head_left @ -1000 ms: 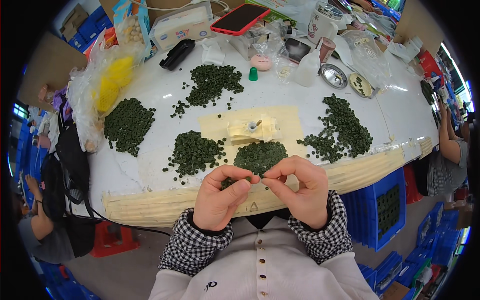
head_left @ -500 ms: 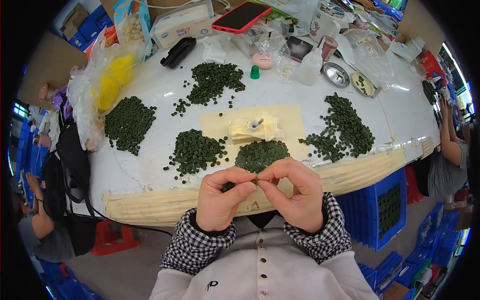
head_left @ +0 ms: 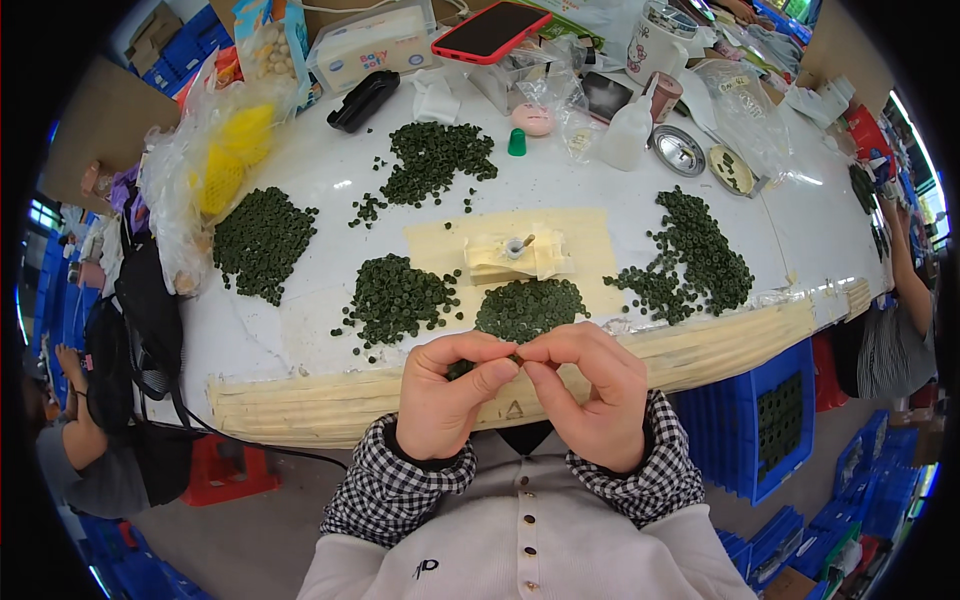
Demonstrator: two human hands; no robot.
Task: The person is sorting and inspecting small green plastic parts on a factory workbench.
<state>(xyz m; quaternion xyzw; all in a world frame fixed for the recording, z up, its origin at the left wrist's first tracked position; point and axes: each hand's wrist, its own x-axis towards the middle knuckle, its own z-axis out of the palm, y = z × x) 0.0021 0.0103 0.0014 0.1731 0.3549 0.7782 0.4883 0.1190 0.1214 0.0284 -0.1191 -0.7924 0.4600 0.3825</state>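
My left hand [head_left: 450,385] and my right hand [head_left: 595,390] meet fingertip to fingertip above the table's near edge. Thumb and forefinger are pinched on each, around a small dark green piece [head_left: 516,358] that mostly hides behind the fingertips. Just beyond them lies a pile of small dark green ring-shaped parts [head_left: 530,305]. Behind that pile stands a small tape-wrapped fixture [head_left: 485,258] with a round metal socket and a thin pin on top. Another pile of green parts [head_left: 395,300] is left of it.
More green piles lie at far left [head_left: 262,245], at the back [head_left: 435,160] and at right [head_left: 700,255]. Along the back are a red-cased phone [head_left: 492,32], a white squeeze bottle [head_left: 628,135] and a metal lid [head_left: 678,150]. Blue crates [head_left: 750,420] stand below the right edge. Other people sit at both sides.
Both hands stay pinched together, with only slight finger movement. The whole view has shifted a little, so the table things sit slightly farther right.
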